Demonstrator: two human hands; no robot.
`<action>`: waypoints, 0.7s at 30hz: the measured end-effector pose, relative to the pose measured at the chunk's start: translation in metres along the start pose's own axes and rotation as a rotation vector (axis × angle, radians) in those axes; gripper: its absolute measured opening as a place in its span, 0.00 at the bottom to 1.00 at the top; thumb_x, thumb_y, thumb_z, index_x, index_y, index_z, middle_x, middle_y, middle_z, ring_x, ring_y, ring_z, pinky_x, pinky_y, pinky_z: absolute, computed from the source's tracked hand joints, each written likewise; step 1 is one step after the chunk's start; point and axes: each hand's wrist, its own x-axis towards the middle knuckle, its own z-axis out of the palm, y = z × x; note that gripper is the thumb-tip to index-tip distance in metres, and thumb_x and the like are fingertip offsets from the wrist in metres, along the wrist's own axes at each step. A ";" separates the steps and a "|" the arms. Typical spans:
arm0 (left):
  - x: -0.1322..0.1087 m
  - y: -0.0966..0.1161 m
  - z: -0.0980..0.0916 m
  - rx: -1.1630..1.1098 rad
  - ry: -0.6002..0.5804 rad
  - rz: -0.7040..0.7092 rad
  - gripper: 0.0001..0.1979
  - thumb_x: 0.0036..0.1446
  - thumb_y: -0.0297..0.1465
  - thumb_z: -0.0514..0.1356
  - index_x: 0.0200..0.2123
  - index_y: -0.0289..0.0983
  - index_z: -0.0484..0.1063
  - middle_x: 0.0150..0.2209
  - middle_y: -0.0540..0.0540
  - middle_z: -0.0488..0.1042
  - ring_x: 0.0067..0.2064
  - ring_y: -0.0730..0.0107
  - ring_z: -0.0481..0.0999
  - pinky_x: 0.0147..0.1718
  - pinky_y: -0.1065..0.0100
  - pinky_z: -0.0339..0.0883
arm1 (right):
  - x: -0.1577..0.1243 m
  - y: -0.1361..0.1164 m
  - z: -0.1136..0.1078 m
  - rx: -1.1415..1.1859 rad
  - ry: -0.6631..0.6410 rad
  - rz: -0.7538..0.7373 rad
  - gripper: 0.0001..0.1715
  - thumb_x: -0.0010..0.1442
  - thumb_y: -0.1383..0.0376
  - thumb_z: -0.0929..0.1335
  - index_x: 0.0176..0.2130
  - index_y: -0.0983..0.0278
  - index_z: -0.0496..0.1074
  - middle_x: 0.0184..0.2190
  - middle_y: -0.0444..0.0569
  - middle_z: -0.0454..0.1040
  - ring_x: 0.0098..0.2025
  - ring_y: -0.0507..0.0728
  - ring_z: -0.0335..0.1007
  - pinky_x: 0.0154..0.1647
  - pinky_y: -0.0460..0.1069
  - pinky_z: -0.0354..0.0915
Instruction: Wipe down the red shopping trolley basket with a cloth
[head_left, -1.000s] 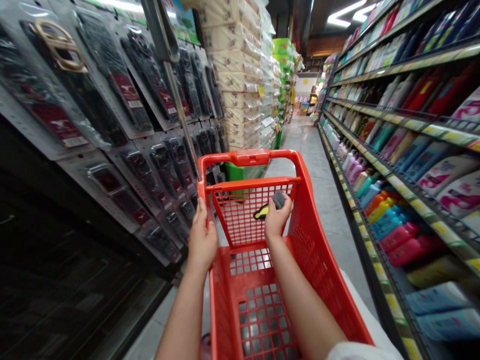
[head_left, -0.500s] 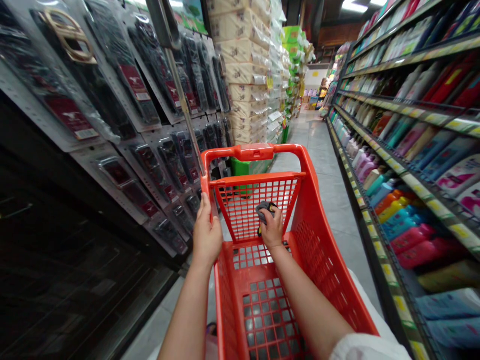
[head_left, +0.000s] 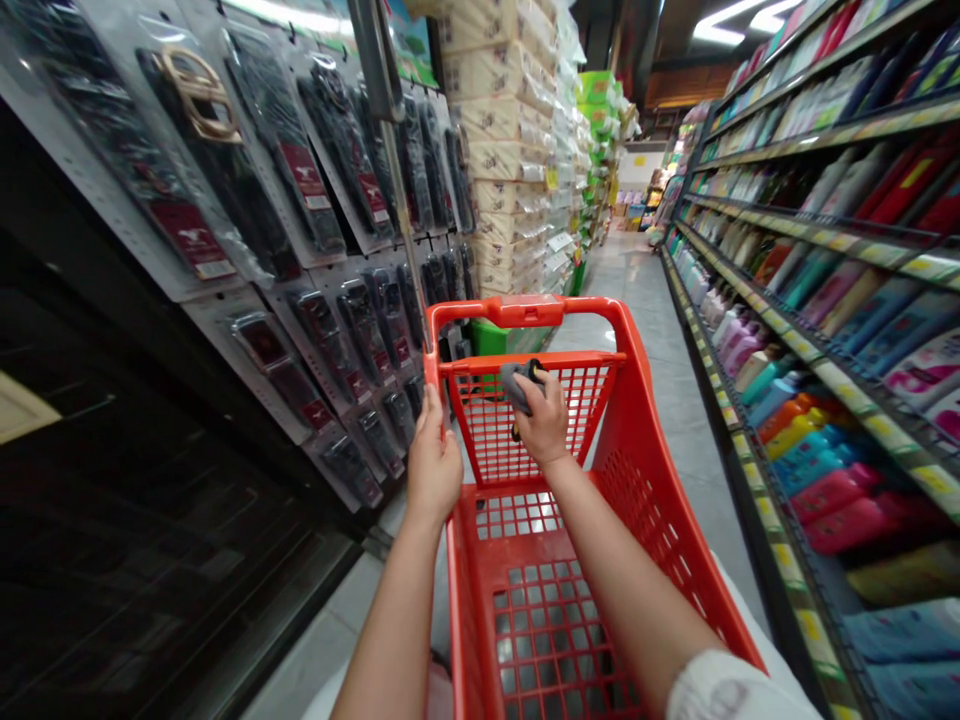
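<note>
A red plastic shopping cart (head_left: 671,520) with grid panels stands in front of me. My left hand (head_left: 435,455) is wrapped round its left edge, just below the corner where a metal pole (head_left: 405,230) rises. Inside the cart, my right hand (head_left: 544,415) is closed on a small dark grey object (head_left: 517,388) with black and yellow parts, in front of the upright grid flap (head_left: 487,430). What exactly the object is I cannot make out.
Packaged belts (head_left: 270,370) hang on a rack at the left. Stacked tissue packs (head_left: 510,180) stand beyond it, beside green packs (head_left: 596,110). Shelves of bottles (head_left: 825,340) line the right side. A tiled aisle floor (head_left: 630,270) runs ahead.
My right hand has lifted the grey object higher, towards the top of the grid flap. The cart and my left hand appear slightly further right in view.
</note>
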 end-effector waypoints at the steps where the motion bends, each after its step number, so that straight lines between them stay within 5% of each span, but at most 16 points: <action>1: 0.000 0.000 0.000 -0.001 0.001 -0.004 0.37 0.53 0.17 0.50 0.68 0.35 0.51 0.69 0.43 0.50 0.69 0.65 0.48 0.67 0.60 0.39 | 0.008 0.000 -0.001 -0.019 -0.019 0.002 0.25 0.57 0.71 0.64 0.54 0.59 0.70 0.53 0.54 0.63 0.54 0.61 0.60 0.55 0.56 0.63; 4: 0.000 0.002 0.001 0.001 0.006 -0.021 0.37 0.53 0.17 0.50 0.68 0.33 0.50 0.69 0.42 0.50 0.69 0.65 0.48 0.67 0.61 0.39 | -0.003 0.001 0.005 -0.067 -0.205 -0.004 0.26 0.56 0.71 0.65 0.54 0.58 0.71 0.52 0.54 0.64 0.53 0.61 0.60 0.53 0.54 0.63; 9: 0.000 0.002 0.001 -0.012 0.011 -0.030 0.37 0.53 0.17 0.50 0.68 0.33 0.51 0.69 0.42 0.50 0.69 0.64 0.48 0.67 0.61 0.40 | -0.090 0.002 0.022 -0.179 -0.709 0.030 0.23 0.60 0.70 0.64 0.54 0.55 0.71 0.51 0.53 0.68 0.49 0.59 0.63 0.47 0.51 0.64; 12: 0.000 0.002 0.000 -0.018 0.012 -0.032 0.37 0.54 0.17 0.50 0.68 0.33 0.51 0.69 0.42 0.50 0.69 0.65 0.48 0.67 0.61 0.40 | -0.115 -0.002 0.022 -0.225 -0.928 0.002 0.19 0.64 0.68 0.61 0.50 0.54 0.73 0.46 0.51 0.71 0.45 0.58 0.65 0.43 0.49 0.64; 14: 0.000 0.001 0.000 -0.024 0.013 -0.026 0.37 0.54 0.17 0.49 0.68 0.33 0.51 0.69 0.42 0.50 0.69 0.66 0.48 0.67 0.62 0.40 | -0.100 -0.011 0.019 -0.227 -0.869 -0.022 0.19 0.65 0.67 0.61 0.51 0.53 0.73 0.48 0.51 0.70 0.47 0.58 0.64 0.44 0.49 0.63; 21: -0.001 -0.003 0.001 -0.055 0.021 0.006 0.38 0.53 0.17 0.51 0.68 0.38 0.52 0.69 0.46 0.52 0.69 0.65 0.50 0.67 0.59 0.40 | 0.031 -0.057 0.018 -0.166 -0.326 -0.214 0.23 0.66 0.65 0.61 0.58 0.51 0.68 0.57 0.51 0.64 0.52 0.59 0.58 0.49 0.51 0.62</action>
